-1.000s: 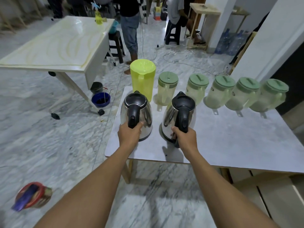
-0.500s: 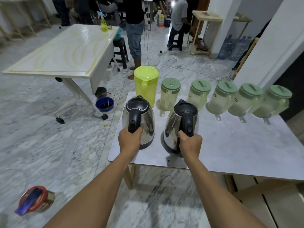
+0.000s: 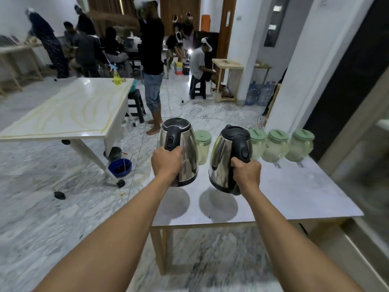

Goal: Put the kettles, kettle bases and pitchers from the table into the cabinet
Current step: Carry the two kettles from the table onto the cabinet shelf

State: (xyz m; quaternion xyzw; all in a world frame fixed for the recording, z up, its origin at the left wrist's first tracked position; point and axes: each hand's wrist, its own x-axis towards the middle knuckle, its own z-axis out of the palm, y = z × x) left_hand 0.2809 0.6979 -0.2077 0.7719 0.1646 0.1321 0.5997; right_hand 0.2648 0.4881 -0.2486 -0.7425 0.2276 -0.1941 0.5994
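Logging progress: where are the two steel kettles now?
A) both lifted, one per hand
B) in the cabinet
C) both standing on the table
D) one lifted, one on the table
A: the left hand grips the left kettle and the right hand the right kettle, both hanging clear of the table.

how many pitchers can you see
4 pitchers: one between the left kettle and right kettle, three in a row to its right. More may hide behind the kettles.

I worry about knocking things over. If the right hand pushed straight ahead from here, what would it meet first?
Probably the green-lidded pitcher just behind the kettle that the right hand holds; depth is unclear.
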